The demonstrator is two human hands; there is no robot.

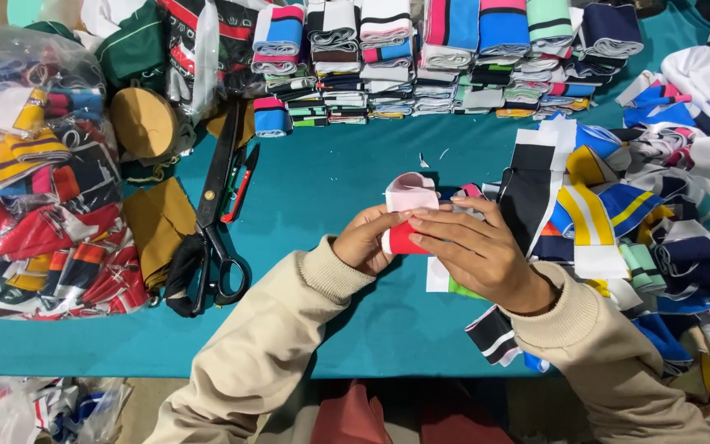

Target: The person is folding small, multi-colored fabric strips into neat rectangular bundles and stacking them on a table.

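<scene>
My left hand [365, 240] and my right hand [472, 247] meet over the teal table [330, 177], both gripping one small folded knit band [408, 210] that is pale pink on top and red below. The right hand's fingers lie across the front of the band, the left hand holds it from behind and below. A white and green fabric piece [445, 284] lies under my right hand. Both arms wear beige sleeves.
Large black scissors [217, 222] and small red snips [242, 185] lie left of my hands. A clear bag of striped bands [30, 181] fills the left. Folded striped bands are stacked in rows [421, 57] at the back; a loose pile [643, 214] spreads on the right.
</scene>
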